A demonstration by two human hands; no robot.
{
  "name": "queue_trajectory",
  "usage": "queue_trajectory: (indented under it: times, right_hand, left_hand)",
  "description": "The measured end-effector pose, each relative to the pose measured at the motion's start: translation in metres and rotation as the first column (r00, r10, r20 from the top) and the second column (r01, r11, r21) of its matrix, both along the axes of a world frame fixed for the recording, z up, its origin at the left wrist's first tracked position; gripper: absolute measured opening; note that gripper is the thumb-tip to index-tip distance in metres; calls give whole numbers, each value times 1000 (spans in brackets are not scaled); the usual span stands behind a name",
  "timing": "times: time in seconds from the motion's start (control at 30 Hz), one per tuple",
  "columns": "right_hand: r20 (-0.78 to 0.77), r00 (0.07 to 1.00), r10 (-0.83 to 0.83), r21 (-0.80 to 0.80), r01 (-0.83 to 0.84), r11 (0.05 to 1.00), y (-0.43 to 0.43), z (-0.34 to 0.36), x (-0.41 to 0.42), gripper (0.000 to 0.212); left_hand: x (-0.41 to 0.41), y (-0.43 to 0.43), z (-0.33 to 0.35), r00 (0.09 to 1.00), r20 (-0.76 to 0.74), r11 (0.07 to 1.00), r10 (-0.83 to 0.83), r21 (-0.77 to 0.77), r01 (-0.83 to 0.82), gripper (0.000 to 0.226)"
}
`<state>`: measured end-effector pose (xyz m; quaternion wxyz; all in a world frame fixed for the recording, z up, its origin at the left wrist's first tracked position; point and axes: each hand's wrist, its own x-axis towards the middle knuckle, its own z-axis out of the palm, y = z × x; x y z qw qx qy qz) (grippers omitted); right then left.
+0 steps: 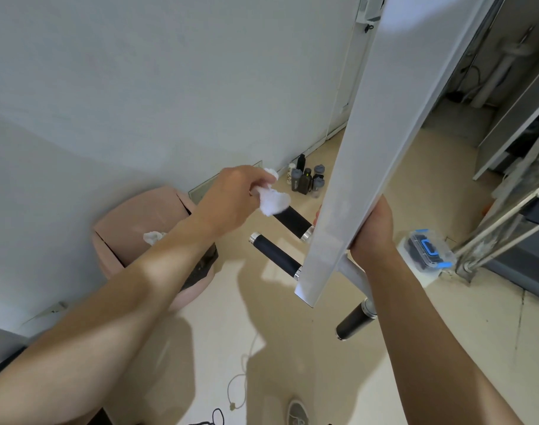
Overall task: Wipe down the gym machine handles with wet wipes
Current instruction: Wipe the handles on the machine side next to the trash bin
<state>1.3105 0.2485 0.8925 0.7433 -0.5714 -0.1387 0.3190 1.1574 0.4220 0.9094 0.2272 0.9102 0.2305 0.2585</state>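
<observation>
Left hand (231, 199) pinches wet wipe (273, 202) onto ten-o'clock handle (292, 221) | right hand (373, 231), three o'clock, grips frame (363, 133) (likely steadying it)

A beam (363, 148) slants down the middle, with the right hand (372, 231) gripping its right edge. Two handles jut out to its left; on the far handle (292, 222) the left hand (231, 200) holds a wipe (273, 200). A bin (115, 240) sits further left and bottles (306, 179) stand beyond.
</observation>
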Motion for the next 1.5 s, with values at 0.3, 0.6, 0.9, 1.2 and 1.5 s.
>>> queue_trajectory:
  times: [0.3,0.6,0.9,1.2,1.5]
  right_hand:
    - [-3,1000,20,7,-20,1000,-1,3,-5,50]
    - [-6,1000,24,10,-24,1000,-2,2,-5,47]
    - [-25,1000,14,36,-13,999,0,6,-5,53]
    - [-16,1000,11,3,-11,1000,0,5,-3,55]
    - [-2,1000,3,30,-3,1000,0,3,-1,52]
  left_hand:
    - [5,-7,-16,988,72,978,136,150,-145,17]
    - [11,-42,-46,964,259,959,-58,283,-18,39]
    - [22,-60,-49,929,369,996,23,74,-54,46]
    - [9,-16,-60,885,439,941,157,204,-268,25]
    - [14,-90,-83,901,417,988,118,-144,-63,48]
